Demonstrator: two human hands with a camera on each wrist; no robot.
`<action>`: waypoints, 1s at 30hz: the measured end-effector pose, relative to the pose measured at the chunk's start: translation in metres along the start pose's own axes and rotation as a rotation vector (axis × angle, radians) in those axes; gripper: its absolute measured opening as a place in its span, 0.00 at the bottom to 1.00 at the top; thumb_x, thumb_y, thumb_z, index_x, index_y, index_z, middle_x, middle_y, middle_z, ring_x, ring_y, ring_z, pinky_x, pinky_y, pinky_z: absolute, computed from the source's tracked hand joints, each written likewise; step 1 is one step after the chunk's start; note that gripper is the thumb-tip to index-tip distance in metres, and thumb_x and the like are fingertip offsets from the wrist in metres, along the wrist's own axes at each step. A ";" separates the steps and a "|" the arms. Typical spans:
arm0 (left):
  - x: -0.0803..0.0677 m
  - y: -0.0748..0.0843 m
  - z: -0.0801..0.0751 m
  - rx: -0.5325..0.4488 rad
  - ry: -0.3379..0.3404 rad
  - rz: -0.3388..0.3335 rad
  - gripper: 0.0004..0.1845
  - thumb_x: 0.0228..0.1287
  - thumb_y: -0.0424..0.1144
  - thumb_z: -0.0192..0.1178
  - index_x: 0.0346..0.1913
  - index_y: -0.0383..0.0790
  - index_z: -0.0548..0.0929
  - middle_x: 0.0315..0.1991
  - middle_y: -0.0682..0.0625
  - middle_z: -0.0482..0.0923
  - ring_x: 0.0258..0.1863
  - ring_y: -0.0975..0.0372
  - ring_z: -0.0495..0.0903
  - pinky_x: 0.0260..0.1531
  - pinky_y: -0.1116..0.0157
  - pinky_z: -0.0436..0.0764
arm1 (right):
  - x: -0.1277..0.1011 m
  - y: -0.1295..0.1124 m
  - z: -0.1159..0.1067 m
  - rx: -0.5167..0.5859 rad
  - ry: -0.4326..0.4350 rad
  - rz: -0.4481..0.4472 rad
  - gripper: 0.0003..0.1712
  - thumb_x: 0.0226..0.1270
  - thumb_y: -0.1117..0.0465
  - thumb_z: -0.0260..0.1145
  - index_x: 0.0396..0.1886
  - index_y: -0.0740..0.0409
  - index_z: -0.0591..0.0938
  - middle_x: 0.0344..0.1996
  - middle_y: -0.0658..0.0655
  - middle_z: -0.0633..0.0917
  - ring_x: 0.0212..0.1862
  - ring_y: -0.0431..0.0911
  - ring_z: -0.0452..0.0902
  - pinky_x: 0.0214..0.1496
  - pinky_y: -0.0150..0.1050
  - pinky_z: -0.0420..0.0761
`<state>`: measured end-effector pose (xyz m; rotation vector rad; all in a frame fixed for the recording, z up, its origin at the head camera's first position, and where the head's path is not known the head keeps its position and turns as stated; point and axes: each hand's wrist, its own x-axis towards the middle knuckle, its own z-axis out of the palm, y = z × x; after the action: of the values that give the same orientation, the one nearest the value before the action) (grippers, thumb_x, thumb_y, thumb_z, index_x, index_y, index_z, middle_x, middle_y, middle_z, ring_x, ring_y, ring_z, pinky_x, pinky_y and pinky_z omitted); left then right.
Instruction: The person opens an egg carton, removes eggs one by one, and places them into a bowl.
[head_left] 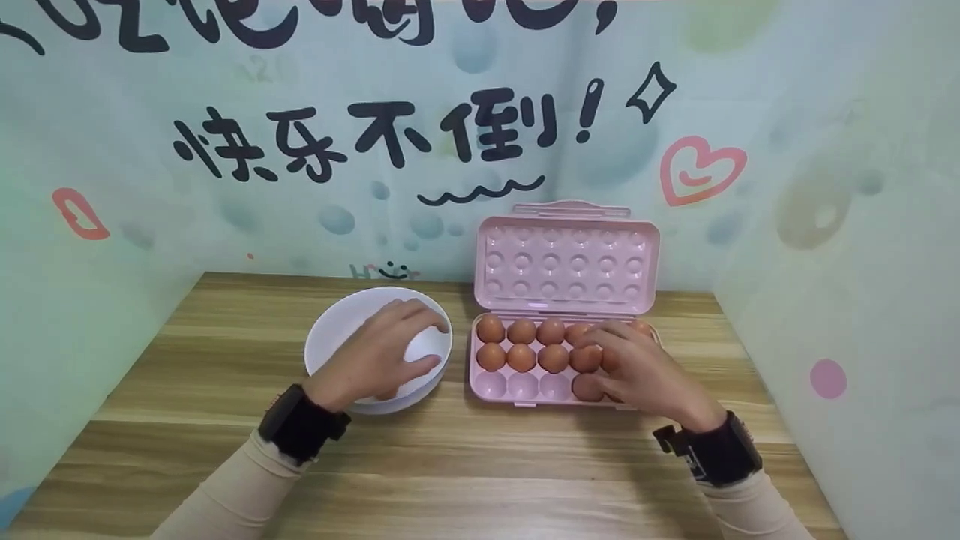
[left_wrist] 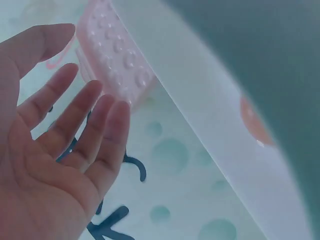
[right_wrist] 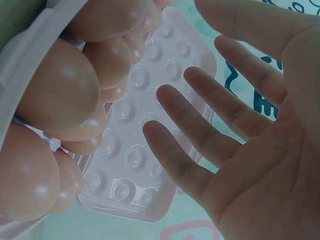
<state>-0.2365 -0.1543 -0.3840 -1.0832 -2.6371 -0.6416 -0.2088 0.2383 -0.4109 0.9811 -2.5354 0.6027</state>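
Note:
My left hand point(head_left: 381, 351) hovers over a white bowl point(head_left: 324, 335), its fingers loosely bent and holding nothing. Part of a brown egg point(left_wrist: 254, 122) shows inside the bowl in the left wrist view. To the right, a pink egg box point(head_left: 523, 388) holds rows of brown eggs point(head_left: 491, 357). Three bare cups show at the left of its front row. My right hand point(head_left: 641, 371) is above the right part of the box and hides some eggs there. In the right wrist view its fingers point(right_wrist: 172, 150) are spread and relaxed, with nothing between them.
The box's dimpled pink lid point(head_left: 566, 262) stands raised at the back. Both containers are on a wood-grain table point(head_left: 480, 480). A printed cloth wall point(head_left: 300, 225) rises behind the table, and more cloth hangs at both sides.

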 end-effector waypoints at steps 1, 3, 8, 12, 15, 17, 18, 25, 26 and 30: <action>0.002 0.004 0.003 -0.001 -0.001 -0.003 0.17 0.66 0.41 0.74 0.55 0.46 0.85 0.57 0.47 0.82 0.61 0.51 0.78 0.63 0.48 0.80 | 0.000 0.000 0.000 0.000 -0.003 -0.001 0.25 0.50 0.65 0.84 0.49 0.50 0.88 0.48 0.54 0.87 0.56 0.49 0.81 0.62 0.48 0.77; 0.005 0.011 0.008 0.000 -0.008 -0.014 0.18 0.67 0.43 0.74 0.57 0.49 0.85 0.60 0.49 0.81 0.63 0.53 0.78 0.58 0.46 0.82 | -0.001 0.000 0.001 -0.002 -0.009 -0.003 0.24 0.49 0.66 0.84 0.47 0.50 0.87 0.48 0.53 0.86 0.55 0.49 0.81 0.61 0.48 0.77; 0.014 0.024 0.020 -0.036 0.016 0.028 0.21 0.66 0.43 0.74 0.60 0.50 0.83 0.60 0.51 0.81 0.62 0.56 0.78 0.62 0.50 0.79 | -0.002 0.000 0.000 -0.005 -0.031 0.010 0.24 0.50 0.67 0.84 0.48 0.51 0.88 0.48 0.54 0.87 0.56 0.50 0.80 0.62 0.48 0.76; 0.021 0.032 0.031 -0.095 0.040 0.077 0.24 0.63 0.38 0.75 0.61 0.46 0.82 0.58 0.51 0.79 0.60 0.56 0.77 0.65 0.56 0.78 | -0.003 0.001 -0.001 -0.007 -0.055 0.035 0.25 0.51 0.70 0.83 0.50 0.55 0.88 0.48 0.56 0.86 0.55 0.51 0.80 0.61 0.49 0.77; 0.025 0.039 0.040 -0.129 0.034 0.083 0.23 0.63 0.38 0.75 0.60 0.45 0.82 0.59 0.50 0.79 0.60 0.56 0.77 0.64 0.57 0.80 | -0.005 0.001 -0.001 -0.011 -0.082 0.032 0.24 0.54 0.72 0.80 0.52 0.59 0.87 0.49 0.58 0.84 0.54 0.51 0.79 0.57 0.50 0.81; 0.027 0.043 0.046 -0.151 0.024 0.083 0.23 0.63 0.39 0.74 0.60 0.44 0.82 0.62 0.49 0.79 0.62 0.55 0.77 0.65 0.56 0.80 | -0.007 0.001 -0.001 -0.007 -0.095 0.021 0.22 0.55 0.73 0.80 0.51 0.60 0.87 0.49 0.59 0.84 0.54 0.51 0.79 0.54 0.51 0.83; 0.028 0.045 0.049 -0.160 0.021 0.083 0.23 0.64 0.39 0.75 0.61 0.44 0.82 0.63 0.48 0.78 0.62 0.54 0.77 0.66 0.56 0.79 | -0.008 0.001 0.000 -0.005 -0.103 0.017 0.21 0.56 0.73 0.80 0.50 0.60 0.87 0.49 0.60 0.83 0.54 0.51 0.78 0.54 0.51 0.83; 0.035 0.054 0.069 -0.202 0.009 0.065 0.20 0.64 0.38 0.74 0.57 0.47 0.83 0.54 0.49 0.76 0.53 0.58 0.74 0.53 0.62 0.82 | -0.008 -0.001 0.005 -0.022 -0.164 0.044 0.15 0.59 0.69 0.81 0.45 0.57 0.89 0.50 0.56 0.85 0.56 0.51 0.79 0.58 0.51 0.83; 0.035 0.054 0.072 -0.200 0.010 0.058 0.19 0.63 0.38 0.74 0.56 0.48 0.83 0.54 0.49 0.76 0.53 0.58 0.74 0.53 0.62 0.81 | -0.008 -0.002 0.005 -0.022 -0.174 0.049 0.15 0.59 0.70 0.80 0.46 0.57 0.89 0.50 0.56 0.85 0.56 0.51 0.80 0.59 0.51 0.82; 0.035 0.054 0.081 -0.207 0.022 0.054 0.20 0.62 0.40 0.76 0.55 0.49 0.83 0.55 0.49 0.77 0.55 0.56 0.76 0.57 0.57 0.80 | -0.007 0.000 0.007 -0.023 -0.201 0.030 0.18 0.56 0.75 0.79 0.47 0.61 0.90 0.50 0.58 0.86 0.57 0.53 0.81 0.62 0.52 0.82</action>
<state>-0.2257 -0.0606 -0.4256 -1.1896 -2.5573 -0.9259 -0.2051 0.2382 -0.4201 1.0450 -2.7300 0.5048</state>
